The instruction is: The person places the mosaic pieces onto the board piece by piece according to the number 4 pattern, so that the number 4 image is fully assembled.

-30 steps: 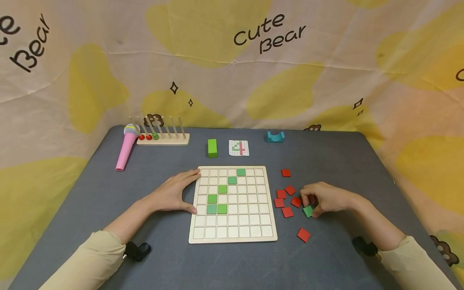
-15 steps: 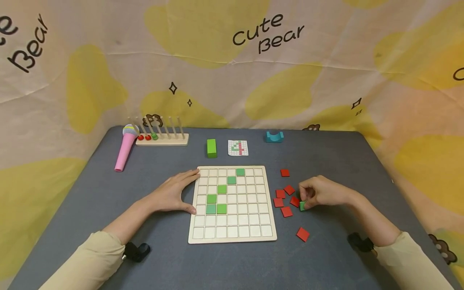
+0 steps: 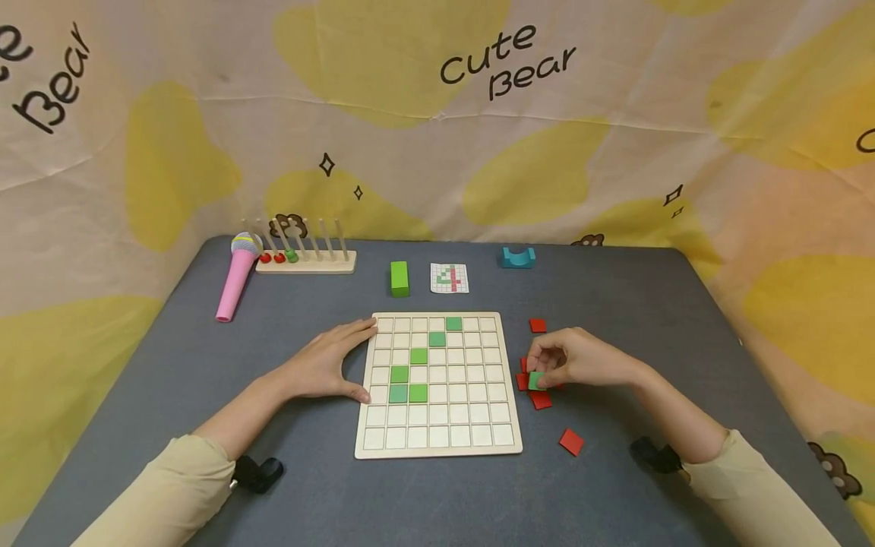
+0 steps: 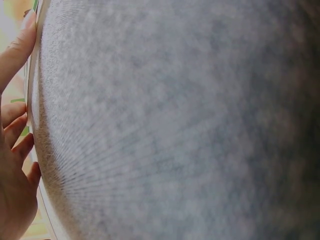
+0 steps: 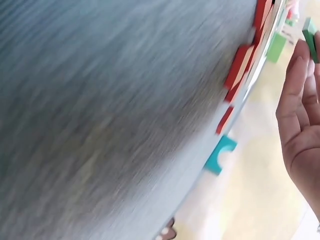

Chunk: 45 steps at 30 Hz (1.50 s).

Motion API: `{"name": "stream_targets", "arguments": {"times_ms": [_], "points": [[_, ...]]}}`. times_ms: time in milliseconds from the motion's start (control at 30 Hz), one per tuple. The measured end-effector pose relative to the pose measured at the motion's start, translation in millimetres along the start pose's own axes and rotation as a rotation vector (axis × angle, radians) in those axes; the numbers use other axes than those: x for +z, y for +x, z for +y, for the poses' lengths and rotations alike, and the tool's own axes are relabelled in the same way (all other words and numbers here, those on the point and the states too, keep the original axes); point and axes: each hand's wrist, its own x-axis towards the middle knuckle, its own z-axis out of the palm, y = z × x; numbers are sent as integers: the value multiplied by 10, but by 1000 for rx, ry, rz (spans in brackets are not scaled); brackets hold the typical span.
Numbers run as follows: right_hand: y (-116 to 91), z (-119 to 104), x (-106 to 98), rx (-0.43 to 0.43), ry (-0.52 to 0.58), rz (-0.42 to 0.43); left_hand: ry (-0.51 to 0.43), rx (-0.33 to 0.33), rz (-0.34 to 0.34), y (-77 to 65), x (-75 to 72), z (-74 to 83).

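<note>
A pale wooden grid board (image 3: 437,448) lies on the dark table, with several green tiles (image 3: 419,355) set in its squares. My left hand (image 3: 326,363) rests along the board's left edge, thumb and fingers spread and touching it. To the right of the board, my right hand (image 3: 588,357) pinches a green square tile (image 3: 536,381) between thumb and fingers, over a cluster of red tiles (image 3: 541,400) that it partly hides. In the right wrist view the pinched tile (image 5: 310,37) shows up off the table.
Behind the board are a green block (image 3: 399,279), a printed pattern card (image 3: 449,279) and a blue arched block (image 3: 518,258). A pink toy microphone (image 3: 235,281) and a peg stand (image 3: 321,264) with beads sit at the back left. One red tile (image 3: 571,441) lies apart, nearer the front.
My right hand has picked the green tile up from the table and carried it left over the red tiles. The left hand has stayed at the board's edge.
</note>
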Motion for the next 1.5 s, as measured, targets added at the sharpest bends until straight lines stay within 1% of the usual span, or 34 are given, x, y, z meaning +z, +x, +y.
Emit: {"name": "stream_targets", "arguments": {"times_ms": [267, 400, 533, 733, 1000, 1267, 1500], "points": [[191, -214, 170, 15, 55, 80, 3, -5, -3, -3, -2, 2], [286, -316, 272, 16, 89, 102, 1, -6, -6, -1, -7, 8], [384, -404, 369, 4, 113, 95, -3, -7, -9, 2, -6, 7], [519, -495, 495, -13, 110, 82, -1, -11, -12, 4, -9, 6], [659, -607, 611, 2, 130, 71, 6, -8, -9, 11, 4, -7], [742, -706, 684, 6, 93, 85, 9, -5, -3, 15, 7, -14], [804, -740, 755, -2, 34, 99, 4, -20, -24, 13, 2, -9]]}}
